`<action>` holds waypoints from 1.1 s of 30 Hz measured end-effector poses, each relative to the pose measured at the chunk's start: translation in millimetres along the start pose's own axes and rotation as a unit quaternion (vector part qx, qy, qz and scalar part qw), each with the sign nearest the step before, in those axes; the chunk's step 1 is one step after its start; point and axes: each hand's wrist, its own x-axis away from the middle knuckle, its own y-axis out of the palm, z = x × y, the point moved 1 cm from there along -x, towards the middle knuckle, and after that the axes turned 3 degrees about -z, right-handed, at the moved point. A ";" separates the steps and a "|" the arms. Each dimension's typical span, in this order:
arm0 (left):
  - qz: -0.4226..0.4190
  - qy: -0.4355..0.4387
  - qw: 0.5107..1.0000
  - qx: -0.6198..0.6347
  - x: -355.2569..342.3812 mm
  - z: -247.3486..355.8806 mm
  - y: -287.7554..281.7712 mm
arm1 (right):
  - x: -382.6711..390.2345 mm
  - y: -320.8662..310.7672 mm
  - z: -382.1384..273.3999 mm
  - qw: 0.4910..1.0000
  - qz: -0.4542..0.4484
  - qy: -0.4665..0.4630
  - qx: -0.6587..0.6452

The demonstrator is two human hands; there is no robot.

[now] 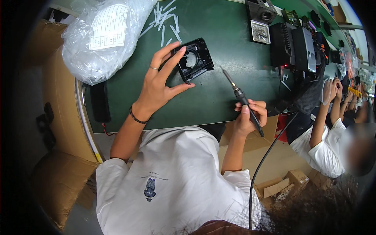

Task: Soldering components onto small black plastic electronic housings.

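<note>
My left hand [160,78] grips a black square plastic housing [201,55] with a round opening, fingers at its upper-left edge and thumb at its lower corner, on the green bench [235,51]. My right hand [252,117] is closed around a soldering iron [239,93], its metal tip pointing up-left, a little to the right of the housing. Scattered thin white plastic pieces [164,19] lie behind the housing.
A large bag [98,62] stands back left, above a black bar [100,105]. A small parts tray [260,32], black units [282,45] and a cable occupy the right. Co-workers [313,145] sit along the bench at right. Cardboard [62,184] flanks the left.
</note>
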 end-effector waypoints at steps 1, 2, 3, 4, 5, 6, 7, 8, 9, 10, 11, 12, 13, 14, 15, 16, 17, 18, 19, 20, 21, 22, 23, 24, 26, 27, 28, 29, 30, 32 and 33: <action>0.000 0.003 1.000 -0.002 0.9 -0.9 0.8 | -0.7 1.8 -2.4 1.000 -0.012 0.001 0.012; 0.003 -0.002 1.000 0.000 1.2 -1.7 0.6 | -1.2 0.8 -2.6 0.999 -0.030 0.003 0.015; 0.003 0.002 1.000 -0.001 1.3 -1.9 0.3 | -1.7 -0.1 -2.5 0.999 -0.049 0.005 0.018; 0.002 0.006 1.000 -0.001 1.9 -2.2 0.3 | -2.9 0.1 -2.3 0.998 -0.054 0.008 0.019; 0.005 0.002 1.000 0.000 1.9 -3.2 0.2 | -5.0 1.9 -2.5 0.997 -0.071 -0.007 0.042; 0.006 0.008 1.000 0.002 2.0 -4.1 0.3 | -6.2 3.0 -2.6 0.994 -0.088 -0.022 0.065; 0.007 0.015 1.000 0.004 2.2 -4.6 0.4 | -6.5 3.0 -2.3 0.993 -0.092 -0.021 0.066; 0.008 0.012 1.000 0.005 2.2 -4.7 -0.3 | -6.3 3.5 -2.3 0.992 -0.097 -0.023 0.077; 0.007 0.014 1.000 0.002 1.9 -4.4 -0.6 | -6.1 4.0 -2.3 0.991 -0.103 -0.025 0.087; 0.006 0.016 1.000 0.000 1.7 -3.9 -1.0 | -6.7 4.1 -2.3 0.990 -0.105 -0.026 0.093; 0.008 0.014 1.000 0.000 1.8 -3.5 -1.3 | -6.8 3.4 -2.0 0.990 -0.107 -0.025 0.093; 0.006 0.013 1.000 0.004 1.8 -3.1 -1.4 | -6.9 2.6 -1.9 0.988 -0.111 -0.027 0.103; 0.004 0.012 1.000 0.008 2.0 -2.9 -1.4 | -6.8 2.3 -1.8 0.987 -0.115 -0.028 0.113; 0.004 0.010 1.000 0.008 1.9 -2.4 -1.2 | -6.5 2.6 -2.0 0.986 -0.116 -0.027 0.113; 0.005 0.010 1.000 0.011 1.9 -2.0 -0.9 | -6.2 3.1 -2.3 0.988 -0.110 -0.020 0.109; 0.006 0.010 1.000 0.013 1.8 -1.6 -0.8 | -6.0 3.4 -2.5 0.989 -0.105 -0.014 0.104; 0.006 0.009 1.000 0.013 1.8 -1.5 -1.0 | -6.4 3.1 -2.5 0.989 -0.105 -0.013 0.105; 0.005 0.010 1.000 0.009 1.7 -1.3 -1.4 | -7.1 2.6 -2.5 0.985 -0.125 -0.024 0.116; 0.004 0.011 1.000 0.004 1.6 -1.2 -1.6 | -7.6 2.0 -2.6 0.981 -0.144 -0.035 0.127; 0.004 0.010 1.000 0.004 1.5 -1.4 -1.5 | -7.8 0.7 -2.4 0.981 -0.145 -0.035 0.127; 0.004 0.011 1.000 0.007 1.5 -1.5 -1.2 | -8.0 -0.6 -2.4 0.978 -0.149 -0.040 0.137; 0.003 0.012 1.000 0.011 1.6 -1.7 -1.0 | -7.7 -1.1 -2.2 0.976 -0.154 -0.045 0.148; 0.003 0.011 1.000 0.011 1.3 -1.5 -1.3 | -7.6 -0.9 -2.3 0.976 -0.154 -0.044 0.147; 0.002 0.011 1.000 0.009 1.0 -1.3 -1.5 | -7.7 -0.4 -2.5 0.976 -0.153 -0.043 0.146; 0.000 0.010 1.000 0.008 0.9 -1.4 -1.5 | -8.0 2.0 -3.6 0.977 -0.152 -0.042 0.145; 0.000 0.013 1.000 0.010 0.6 -1.7 -1.5 | -7.9 4.3 -4.4 0.982 -0.131 -0.031 0.133; 0.000 0.016 1.000 0.012 0.4 -1.8 -1.5 | -7.7 5.3 -4.8 0.986 -0.111 -0.020 0.121; 0.000 0.015 1.000 0.012 0.5 -2.0 -1.3 | -7.6 4.8 -4.5 0.986 -0.111 -0.019 0.121; 0.001 0.016 1.000 0.013 0.5 -1.9 -1.2 | -7.7 3.9 -4.3 0.985 -0.114 -0.020 0.124; 0.001 0.017 1.000 0.014 0.7 -2.3 -0.9 | -7.8 3.1 -4.1 0.985 -0.118 -0.021 0.127; 0.001 0.017 1.000 0.016 0.9 -2.8 -0.5 | -7.9 3.1 -4.3 0.984 -0.119 -0.021 0.128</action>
